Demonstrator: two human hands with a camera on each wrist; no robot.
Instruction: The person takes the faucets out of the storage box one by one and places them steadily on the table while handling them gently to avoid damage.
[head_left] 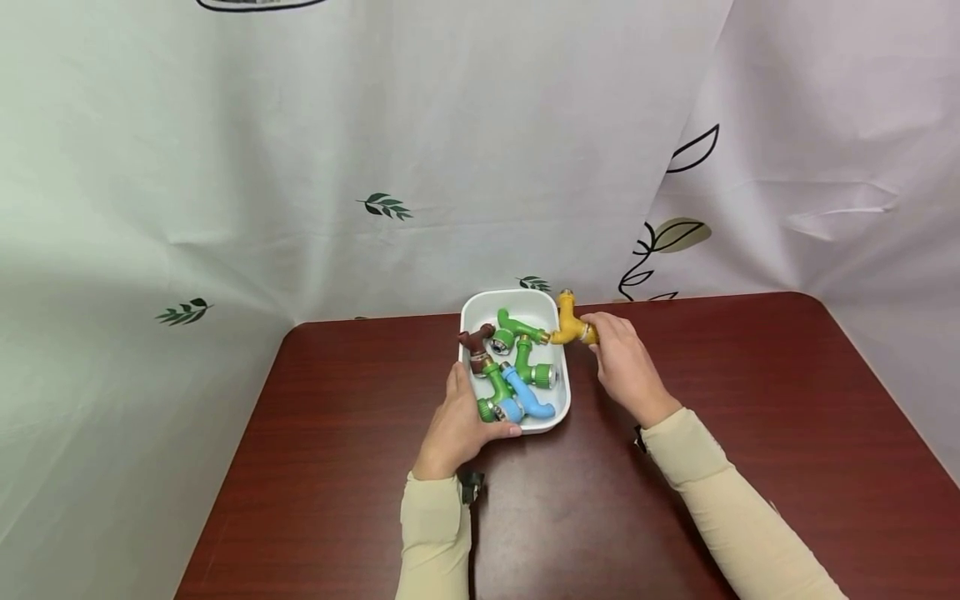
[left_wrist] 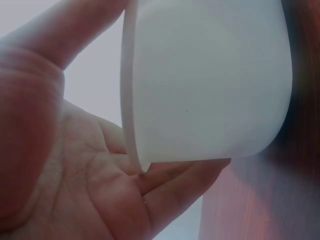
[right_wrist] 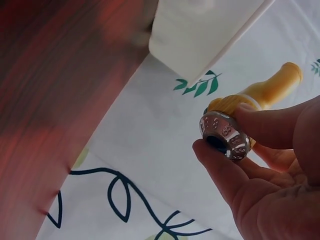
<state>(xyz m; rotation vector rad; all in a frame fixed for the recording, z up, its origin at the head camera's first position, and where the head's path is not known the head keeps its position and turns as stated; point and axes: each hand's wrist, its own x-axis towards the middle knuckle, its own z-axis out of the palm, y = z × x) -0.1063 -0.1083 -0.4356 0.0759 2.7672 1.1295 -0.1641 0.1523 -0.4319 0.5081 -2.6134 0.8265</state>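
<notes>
Yellow tap [head_left: 567, 328], one in number, is positioned at the right rim of the tray; whether the rim is touched cannot be told. From left to right: the left hand [head_left: 457, 425] is wrapped about the near-left corner of one white tray [head_left: 536, 312], with the fingers laid along the left wall and the thumb at the near rim. Within the tray, five taps are contained: one brown tap [head_left: 478, 343] leaning at the left rim, three green taps [head_left: 523, 364], and one blue tap [head_left: 531, 398] near the front. By the right hand [head_left: 626, 367], the yellow tap is pinched at its knob end between thumb and fingers. All is supported by one dark red, wood-grained table [head_left: 337, 458], backed by pale cloth [head_left: 487, 150] printed with leaves.
</notes>
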